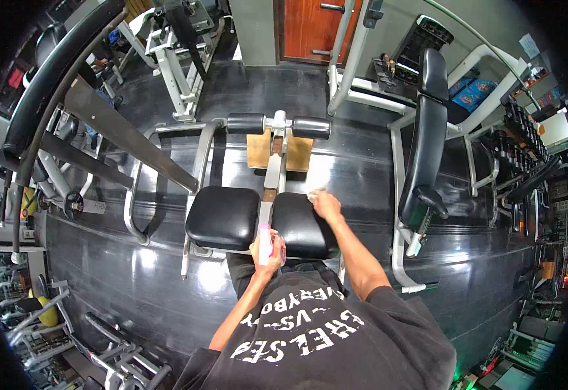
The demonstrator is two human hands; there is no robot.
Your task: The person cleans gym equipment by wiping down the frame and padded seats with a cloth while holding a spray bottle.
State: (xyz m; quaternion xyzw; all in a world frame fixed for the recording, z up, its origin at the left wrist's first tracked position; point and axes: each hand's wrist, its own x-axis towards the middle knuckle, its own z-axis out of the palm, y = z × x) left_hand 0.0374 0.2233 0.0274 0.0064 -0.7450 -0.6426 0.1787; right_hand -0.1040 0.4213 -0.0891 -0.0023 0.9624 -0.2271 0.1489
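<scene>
My left hand [268, 255] is wrapped round a spray bottle [265, 242], pale with a pink top, held upright close to my body. My right hand [326, 205] is closed on a light-coloured cloth [314, 194], which touches the far right corner of the right black seat pad [302, 224]. A matching left seat pad [223, 216] lies beside it, with a grey metal bar [265, 212] running between the two. Beyond them, two black padded rollers [246, 123] sit on a crossbar above a wooden footplate [258, 151].
A tall black upright bench [423, 153] stands on the right. At left, a long slanting grey arm [128, 136] of the machine reaches toward the pads. Dumbbell racks [521, 136] line the far right. A wooden door [310, 32] is at the back, and black flooring [128, 260] surrounds me.
</scene>
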